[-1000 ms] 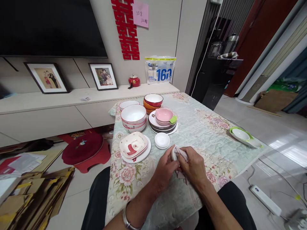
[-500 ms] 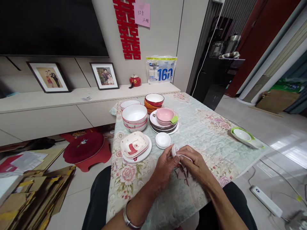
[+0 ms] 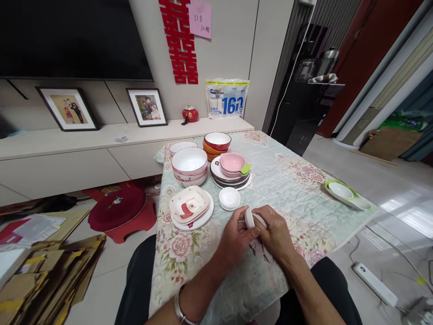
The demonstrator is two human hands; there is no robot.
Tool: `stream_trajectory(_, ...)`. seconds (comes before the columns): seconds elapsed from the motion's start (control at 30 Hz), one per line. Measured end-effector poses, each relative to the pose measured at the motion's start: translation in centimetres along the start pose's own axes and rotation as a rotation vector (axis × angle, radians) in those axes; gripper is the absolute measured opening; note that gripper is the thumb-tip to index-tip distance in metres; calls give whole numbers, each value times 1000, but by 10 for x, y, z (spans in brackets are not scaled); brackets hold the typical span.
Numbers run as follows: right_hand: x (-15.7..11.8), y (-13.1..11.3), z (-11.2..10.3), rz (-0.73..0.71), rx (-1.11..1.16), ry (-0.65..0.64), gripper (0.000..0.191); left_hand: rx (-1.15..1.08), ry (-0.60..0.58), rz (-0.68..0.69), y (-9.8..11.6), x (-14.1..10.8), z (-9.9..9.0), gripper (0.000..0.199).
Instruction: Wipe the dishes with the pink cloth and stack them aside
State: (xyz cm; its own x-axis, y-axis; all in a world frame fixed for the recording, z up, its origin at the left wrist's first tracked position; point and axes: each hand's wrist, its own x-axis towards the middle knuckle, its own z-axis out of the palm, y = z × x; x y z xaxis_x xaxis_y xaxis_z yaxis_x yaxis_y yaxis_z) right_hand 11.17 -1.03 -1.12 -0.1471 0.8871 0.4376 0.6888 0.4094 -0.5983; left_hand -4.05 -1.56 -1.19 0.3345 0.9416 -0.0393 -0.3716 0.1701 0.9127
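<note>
My left hand [image 3: 241,232] grips a small white dish [image 3: 249,217] that is tipped up on its edge. Against it, my right hand [image 3: 275,228] is closed on a pale cloth [image 3: 260,220], most of which its fingers hide. Both hands meet over the near part of the table. Just beyond them sits a stack of small white dishes [image 3: 230,197]. To the left, a cream rectangular dish [image 3: 189,204] with a red pattern rests on a white plate [image 3: 210,211]. Pink bowls [image 3: 233,162] with a green leaf-shaped handle lie on stacked dark-rimmed plates [image 3: 216,172].
Large white bowls [image 3: 189,161] and red and orange bowls [image 3: 218,141] are stacked at the back of the table. A green-edged long dish [image 3: 352,200] holding a small white one lies near the right edge. A red stool [image 3: 118,210] and flattened cardboard [image 3: 61,271] are on the left.
The white dish has turned more edge-on in my left hand. My right hand has shifted slightly with the cloth, and less cloth hangs visibly below the hands.
</note>
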Motion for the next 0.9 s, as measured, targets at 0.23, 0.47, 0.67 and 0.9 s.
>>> stream_trajectory(0.23,7,-5,-17,164,280,-233,17,250,101,122,-4,-2,-1,73)
stream_trajectory(0.47,6,2,-12,245,174,-89,20,-3,143,178,6,-1,2,73)
stream_trajectory(0.67,6,4,-9,391,307,147,26,-301,189,49,13,0,5,64)
stream_trajectory(0.9,3,-1,-12,356,350,235,26,-284,66,-42,14,-5,8,64)
